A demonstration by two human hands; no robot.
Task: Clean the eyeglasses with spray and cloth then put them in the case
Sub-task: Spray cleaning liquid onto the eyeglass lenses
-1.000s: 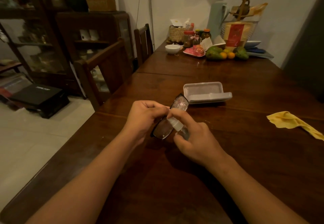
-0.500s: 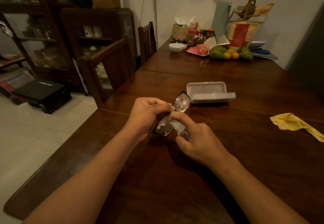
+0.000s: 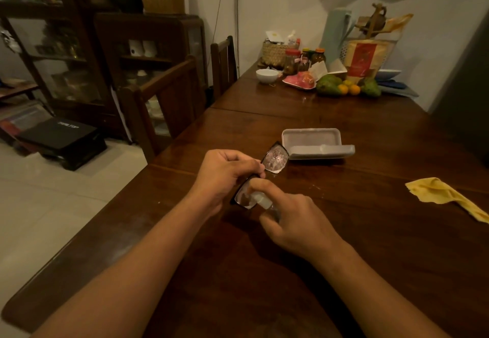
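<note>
White mist is now coating both eyeglasses (image 3: 275, 158) lenses, centre frame. Left hand (image 3: 225, 176) is pinching the bridge; right hand (image 3: 299, 222) fingers (image 3: 268, 187) are grasping the spray bottle (image 3: 262, 201). Likely next: yellow cloth (image 3: 442, 195), right edge.

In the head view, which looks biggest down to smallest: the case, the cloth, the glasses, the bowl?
1. case and cloth: about alike; the cloth runs off the edge, so no ranking.
2. glasses: partly hidden.
3. bowl: smallest, but farthest from the camera, so true size unsure.
</note>
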